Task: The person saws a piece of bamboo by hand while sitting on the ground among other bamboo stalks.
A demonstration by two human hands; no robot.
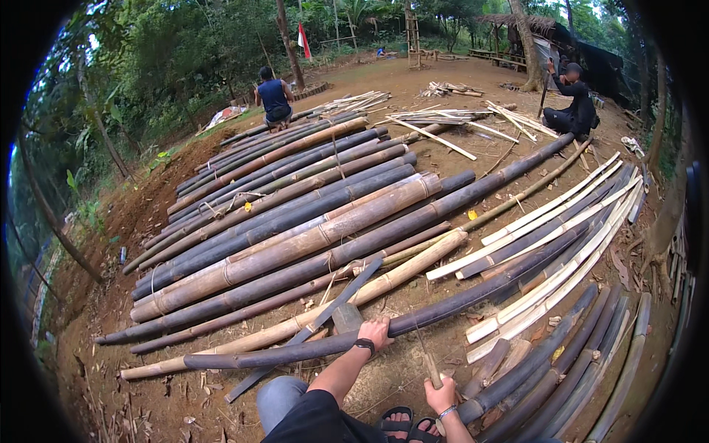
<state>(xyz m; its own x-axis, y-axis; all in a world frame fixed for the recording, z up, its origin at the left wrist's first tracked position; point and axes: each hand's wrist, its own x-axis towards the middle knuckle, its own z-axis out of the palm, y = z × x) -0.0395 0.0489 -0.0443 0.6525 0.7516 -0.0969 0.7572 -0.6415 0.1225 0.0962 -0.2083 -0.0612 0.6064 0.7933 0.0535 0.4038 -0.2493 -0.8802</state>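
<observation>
- Dark pole: lies crosswise just ahead of the knee, its left end near the light pole and its right side reaching toward the pale strips. It looks like bamboo, so likely stiff along its length, springy, and lighter than its bulk suggests.
- Its skin looks smooth and could roll or slip; the wall may split lengthwise. The best hold is probably from above, beside a ring, clear of any edge.
- Left hand: grips the dark pole from above, fingers bent over it; the fingertips are hidden.
- Right hand: fingers closed around the handle of a thin-bladed tool, whose blade reaches up to the pole just right of the left hand. Holding it low on the handle keeps fingers off the blade.
- Beyond: a flat slat slants under the dark pole, near a wood block.
- Farther out: stacked poles and two seated or crouching people.
</observation>
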